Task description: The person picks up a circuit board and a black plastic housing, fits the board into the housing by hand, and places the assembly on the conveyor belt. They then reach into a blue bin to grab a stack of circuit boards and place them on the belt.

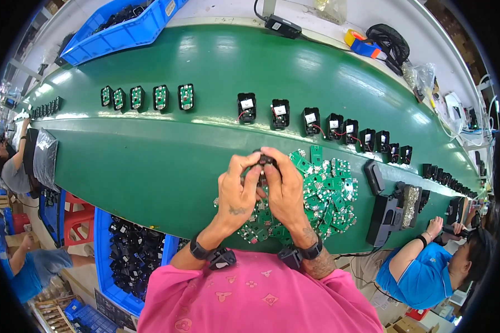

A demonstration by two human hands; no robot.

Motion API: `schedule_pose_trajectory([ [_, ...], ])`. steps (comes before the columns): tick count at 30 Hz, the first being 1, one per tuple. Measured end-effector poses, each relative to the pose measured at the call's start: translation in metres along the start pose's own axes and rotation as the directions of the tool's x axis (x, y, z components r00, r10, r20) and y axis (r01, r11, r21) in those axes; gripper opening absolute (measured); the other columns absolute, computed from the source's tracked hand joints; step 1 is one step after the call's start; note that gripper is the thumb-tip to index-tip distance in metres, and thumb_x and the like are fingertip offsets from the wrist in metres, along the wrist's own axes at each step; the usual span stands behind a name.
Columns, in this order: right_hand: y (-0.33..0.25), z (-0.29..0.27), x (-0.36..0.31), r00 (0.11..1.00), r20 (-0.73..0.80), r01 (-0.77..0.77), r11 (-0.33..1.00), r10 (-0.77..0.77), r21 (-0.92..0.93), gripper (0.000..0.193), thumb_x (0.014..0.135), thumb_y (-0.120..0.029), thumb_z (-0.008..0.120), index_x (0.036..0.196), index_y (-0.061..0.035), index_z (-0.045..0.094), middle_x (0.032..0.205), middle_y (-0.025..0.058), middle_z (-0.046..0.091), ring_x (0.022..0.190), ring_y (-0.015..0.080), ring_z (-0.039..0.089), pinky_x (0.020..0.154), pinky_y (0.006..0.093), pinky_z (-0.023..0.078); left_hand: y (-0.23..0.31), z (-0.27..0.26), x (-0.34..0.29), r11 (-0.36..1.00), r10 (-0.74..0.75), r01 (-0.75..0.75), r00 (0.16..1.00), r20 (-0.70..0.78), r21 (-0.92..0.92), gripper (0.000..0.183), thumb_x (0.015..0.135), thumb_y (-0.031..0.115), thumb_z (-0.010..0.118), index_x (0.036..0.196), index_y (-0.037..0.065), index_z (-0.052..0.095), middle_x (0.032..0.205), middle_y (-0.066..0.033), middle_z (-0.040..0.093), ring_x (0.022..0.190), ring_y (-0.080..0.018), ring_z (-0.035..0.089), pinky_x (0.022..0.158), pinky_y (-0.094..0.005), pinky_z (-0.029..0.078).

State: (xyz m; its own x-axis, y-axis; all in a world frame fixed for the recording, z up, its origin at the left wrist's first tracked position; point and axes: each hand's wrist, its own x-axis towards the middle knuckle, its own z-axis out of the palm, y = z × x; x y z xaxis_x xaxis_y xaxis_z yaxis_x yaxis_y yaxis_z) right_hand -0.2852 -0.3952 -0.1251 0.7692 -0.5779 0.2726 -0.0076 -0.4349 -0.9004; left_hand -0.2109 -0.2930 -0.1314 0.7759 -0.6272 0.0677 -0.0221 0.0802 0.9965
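Observation:
My left hand (238, 187) and my right hand (283, 190) meet over the green table, both closed on a small black plastic housing (265, 161). Thumbs and fingertips press on it from both sides and cover most of it. Under and beside my hands spreads a heap of green circuit boards (330, 194). Beyond my hands, a row of open black housings (280, 114) with white-labelled parts and red wires stands toward the right. Farther left, several black housings (160, 97) hold green boards.
A blue bin (119, 34) of black parts sits at the far left; another blue bin (103, 258) of black parts stands low at my left. Right of the boards lie a black device (384, 213) and a tape dispenser (363, 44) farther back. Co-workers sit at both sides.

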Motion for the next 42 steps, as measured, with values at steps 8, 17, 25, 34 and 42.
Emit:
schedule_pose_trajectory([
  [8, -0.014, 0.003, 0.024, 0.996, 0.042, -0.084, 0.992, 0.08, 0.09, 0.038, 0.095, -0.008, 0.057, 0.133, -0.0036, 0.056, 0.104, 0.0176, 0.067, 0.082, 0.0285, 0.066, 0.074, 0.0368, 0.053, 0.016, -0.016, 0.028, 0.983, -0.067, 0.069, 0.998, 0.015, -0.168, 0.023, 0.101, 0.007, 0.052, 0.122, -0.001, 0.048, 0.095, -0.0155, 0.067, 0.058, -0.0167, 0.067, 0.045, -0.0259, 0.054],
  [17, -0.023, -0.038, 0.007, 0.957, 0.23, 0.179, 0.984, -0.178, 0.016, 0.074, 0.077, -0.001, 0.077, 0.145, -0.0049, 0.046, 0.123, 0.0188, 0.065, 0.099, 0.027, 0.069, 0.084, 0.0351, 0.054, 0.011, -0.023, 0.009, 0.811, 0.536, -0.55, 0.835, 0.124, 0.199, 0.025, 0.099, 0.006, 0.055, 0.123, 0.005, 0.055, 0.119, -0.0243, 0.066, 0.084, -0.0285, 0.074, 0.063, -0.0303, 0.059],
  [25, -0.015, -0.044, 0.001, 0.93, 0.205, 0.313, 0.95, -0.306, -0.002, 0.072, 0.073, 0.004, 0.077, 0.139, -0.0055, 0.051, 0.123, 0.0186, 0.066, 0.095, 0.0265, 0.069, 0.08, 0.0349, 0.055, 0.013, -0.018, 0.007, 0.69, 0.668, -0.697, 0.717, 0.198, 0.196, 0.032, 0.096, 0.001, 0.057, 0.127, 0.008, 0.059, 0.119, -0.0222, 0.067, 0.092, -0.0344, 0.072, 0.068, -0.0307, 0.059],
  [34, 0.006, -0.024, 0.014, 0.967, 0.256, 0.099, 0.931, -0.006, -0.35, 0.063, 0.073, -0.007, 0.08, 0.132, -0.0058, 0.056, 0.103, 0.0152, 0.063, 0.095, 0.0291, 0.06, 0.082, 0.0405, 0.05, -0.01, -0.065, 0.106, 0.98, -0.067, 0.067, 0.998, -0.009, 0.187, 0.03, 0.1, 0.014, 0.049, 0.127, 0.006, 0.059, 0.1, -0.0123, 0.067, 0.061, -0.0191, 0.07, 0.052, -0.0261, 0.056],
  [42, 0.016, -0.009, -0.014, 0.77, 0.638, 0.421, 0.758, -0.009, -0.498, 0.039, 0.071, -0.016, 0.081, 0.107, -0.0087, 0.07, 0.109, 0.0061, 0.06, 0.111, 0.0271, 0.05, 0.089, 0.0421, 0.04, -0.054, -0.079, 0.169, 0.86, -0.017, 0.057, 0.996, -0.084, 0.508, 0.033, 0.099, 0.012, 0.048, 0.131, 0.004, 0.056, 0.1, -0.0174, 0.068, 0.054, -0.021, 0.069, 0.048, -0.0304, 0.055],
])
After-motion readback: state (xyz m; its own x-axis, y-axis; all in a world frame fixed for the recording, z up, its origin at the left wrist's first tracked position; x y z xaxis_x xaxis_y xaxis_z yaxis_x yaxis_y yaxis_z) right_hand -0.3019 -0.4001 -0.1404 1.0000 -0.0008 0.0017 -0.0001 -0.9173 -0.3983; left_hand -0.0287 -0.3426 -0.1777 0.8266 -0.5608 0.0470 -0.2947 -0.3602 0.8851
